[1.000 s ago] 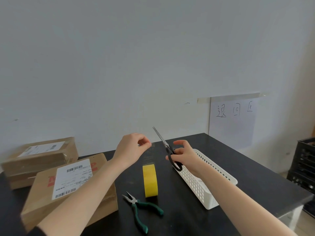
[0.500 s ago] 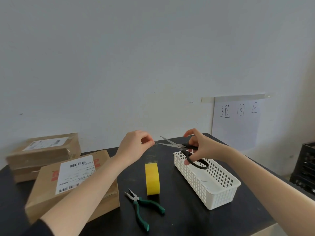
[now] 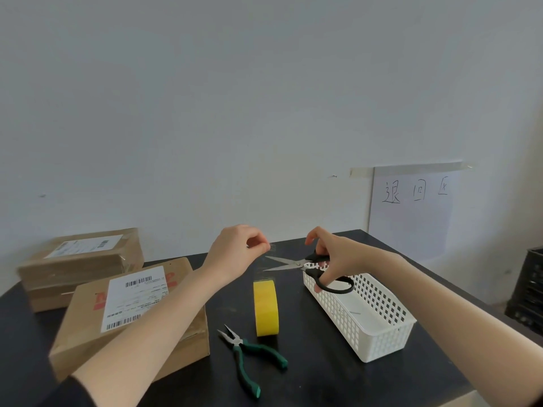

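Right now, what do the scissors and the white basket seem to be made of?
The scissors: blades look like bare steel, grey and shiny; handles probably matte black plastic. The white basket: likely moulded plastic, judging by its regular grid of holes.

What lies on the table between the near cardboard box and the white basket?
In the head view, a yellow tape roll stands on edge between the near box and the basket; green-handled pliers lie nearer the camera.
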Action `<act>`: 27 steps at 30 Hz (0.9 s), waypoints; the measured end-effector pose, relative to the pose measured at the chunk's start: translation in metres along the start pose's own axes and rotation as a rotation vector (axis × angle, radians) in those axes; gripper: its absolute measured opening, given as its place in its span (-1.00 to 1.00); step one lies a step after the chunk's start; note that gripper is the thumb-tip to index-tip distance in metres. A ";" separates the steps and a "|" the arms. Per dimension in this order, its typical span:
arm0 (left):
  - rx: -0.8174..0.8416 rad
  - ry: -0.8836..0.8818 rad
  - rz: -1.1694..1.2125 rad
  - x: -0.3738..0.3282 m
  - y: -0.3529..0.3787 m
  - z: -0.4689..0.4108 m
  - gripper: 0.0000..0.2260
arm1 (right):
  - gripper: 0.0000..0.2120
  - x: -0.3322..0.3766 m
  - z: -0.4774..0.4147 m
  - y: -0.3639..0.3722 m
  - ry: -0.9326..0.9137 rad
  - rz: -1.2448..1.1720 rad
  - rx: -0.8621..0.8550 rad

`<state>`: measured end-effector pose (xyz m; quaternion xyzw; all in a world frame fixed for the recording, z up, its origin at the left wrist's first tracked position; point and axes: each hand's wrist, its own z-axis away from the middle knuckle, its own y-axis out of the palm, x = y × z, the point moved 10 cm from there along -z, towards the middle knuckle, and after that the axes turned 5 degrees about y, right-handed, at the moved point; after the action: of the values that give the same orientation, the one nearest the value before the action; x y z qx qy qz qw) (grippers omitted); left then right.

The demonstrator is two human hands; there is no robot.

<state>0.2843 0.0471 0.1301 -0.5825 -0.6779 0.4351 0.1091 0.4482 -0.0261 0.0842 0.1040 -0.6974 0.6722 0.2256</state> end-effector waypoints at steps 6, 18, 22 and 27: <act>-0.001 0.000 -0.001 -0.002 0.000 0.000 -0.92 | -0.19 0.009 -0.009 0.009 -0.013 0.009 0.008; 0.000 0.011 -0.004 -0.002 0.000 0.000 -0.93 | -0.35 0.009 -0.014 0.007 -0.021 -0.032 -0.014; 0.002 0.010 0.002 -0.002 0.000 0.000 -0.93 | -0.45 0.006 -0.015 0.005 -0.022 -0.011 -0.030; 0.000 0.001 0.010 -0.001 0.002 0.001 -0.93 | -0.59 0.004 -0.017 0.004 -0.028 0.048 -0.057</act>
<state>0.2850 0.0455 0.1283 -0.5860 -0.6750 0.4353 0.1072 0.4461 -0.0081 0.0827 0.0902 -0.7216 0.6559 0.2024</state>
